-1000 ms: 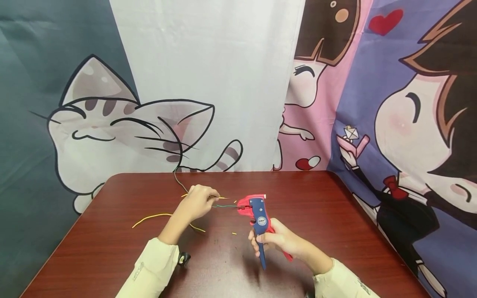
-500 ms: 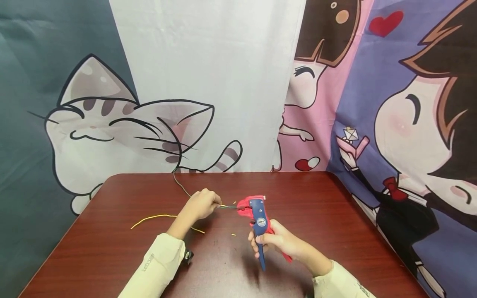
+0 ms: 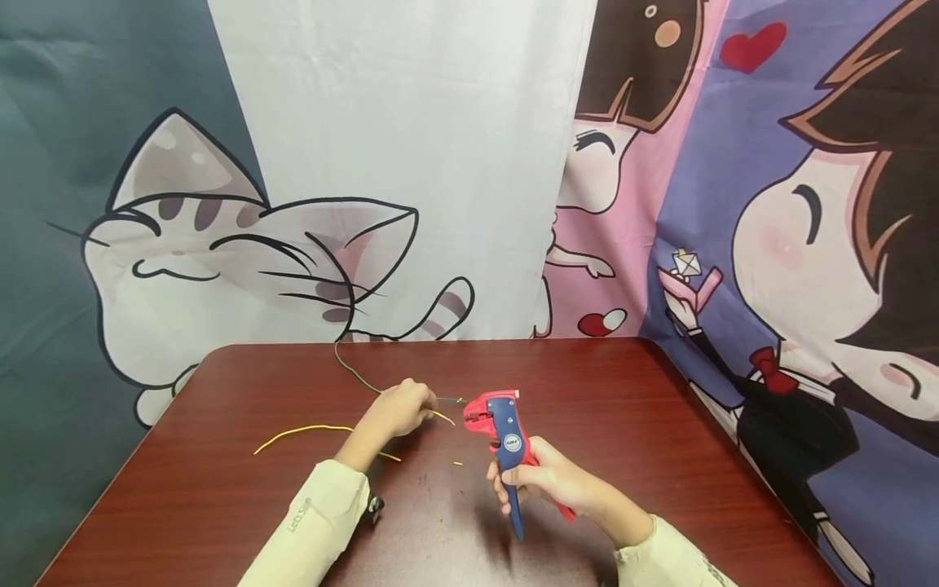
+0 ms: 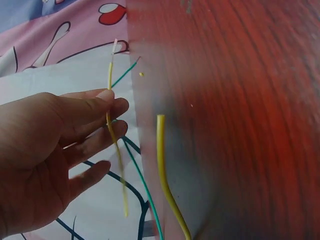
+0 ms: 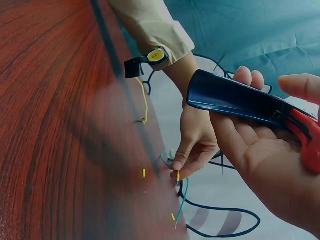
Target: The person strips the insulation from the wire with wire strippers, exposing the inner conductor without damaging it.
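In my left hand (image 3: 402, 408), thumb and fingers pinch a yellow wire (image 4: 110, 75) together with a thin green wire (image 4: 125, 73). Both have bare ends sticking out past the fingertips. The green wire trails back under the hand to the table's far edge. My right hand (image 3: 539, 473) grips a red and blue wire stripper (image 3: 506, 428) by its handles, its head pointing left. Seen from the right wrist, the blue handle (image 5: 230, 97) lies across the fingers. The wire ends are just left of the stripper's head; whether they touch it I cannot tell.
Another yellow wire (image 3: 293, 429) lies curved on the brown table (image 3: 220, 505), passing beneath my left forearm. A short yellow scrap (image 3: 458, 464) lies nearer me, and another small yellow piece (image 5: 173, 217) is by the wire tips. A printed cloth (image 3: 440, 163) hangs behind the table.
My left hand has shifted right and slightly nearer. The green wire's end has left the stripper's mouth and is now above it; the yellow end has dropped below the green one.
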Motion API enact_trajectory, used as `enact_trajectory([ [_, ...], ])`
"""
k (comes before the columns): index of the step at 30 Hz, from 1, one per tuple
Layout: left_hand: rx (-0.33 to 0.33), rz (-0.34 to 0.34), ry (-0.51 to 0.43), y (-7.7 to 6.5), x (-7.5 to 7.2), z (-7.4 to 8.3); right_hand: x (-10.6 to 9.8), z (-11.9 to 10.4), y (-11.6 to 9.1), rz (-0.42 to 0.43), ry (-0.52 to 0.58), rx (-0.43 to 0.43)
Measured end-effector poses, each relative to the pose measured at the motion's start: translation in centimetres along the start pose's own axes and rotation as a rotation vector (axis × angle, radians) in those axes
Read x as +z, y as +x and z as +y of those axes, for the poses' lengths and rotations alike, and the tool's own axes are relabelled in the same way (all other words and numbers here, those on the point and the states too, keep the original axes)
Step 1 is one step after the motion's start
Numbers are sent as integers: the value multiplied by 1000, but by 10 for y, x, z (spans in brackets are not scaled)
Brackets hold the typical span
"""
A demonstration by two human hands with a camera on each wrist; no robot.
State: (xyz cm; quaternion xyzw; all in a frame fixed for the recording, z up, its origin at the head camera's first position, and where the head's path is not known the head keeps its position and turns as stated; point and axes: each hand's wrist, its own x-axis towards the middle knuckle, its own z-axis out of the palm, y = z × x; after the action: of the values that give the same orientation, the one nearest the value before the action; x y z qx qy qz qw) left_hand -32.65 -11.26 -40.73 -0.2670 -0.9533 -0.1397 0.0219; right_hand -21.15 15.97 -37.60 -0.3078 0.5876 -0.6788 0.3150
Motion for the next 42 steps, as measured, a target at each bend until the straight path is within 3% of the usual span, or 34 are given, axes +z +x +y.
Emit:
enact_trajectory([
  [4, -14, -6, -32, -3, -3, -2, 1, 1, 0, 5, -2, -5],
  [11, 77, 15, -98, -10, -12, -11, 0, 2, -1, -18, 59, -44],
  [15, 114, -44, -164, -20, -19, -20, -1, 3, -2, -2, 64, -24],
  [20, 103, -89, -227, -36, -25, -34, -2, 4, -3, 8, 65, -1],
  [29, 86, -213, -336, -57, -22, -54, 0, 4, -1, -21, 66, -27],
  [35, 51, -216, -310, -66, -19, -62, 1, 4, 0, -3, 58, -7],
  [42, 61, -196, -270, -72, -18, -67, 6, 5, 0, -45, 147, -31],
])
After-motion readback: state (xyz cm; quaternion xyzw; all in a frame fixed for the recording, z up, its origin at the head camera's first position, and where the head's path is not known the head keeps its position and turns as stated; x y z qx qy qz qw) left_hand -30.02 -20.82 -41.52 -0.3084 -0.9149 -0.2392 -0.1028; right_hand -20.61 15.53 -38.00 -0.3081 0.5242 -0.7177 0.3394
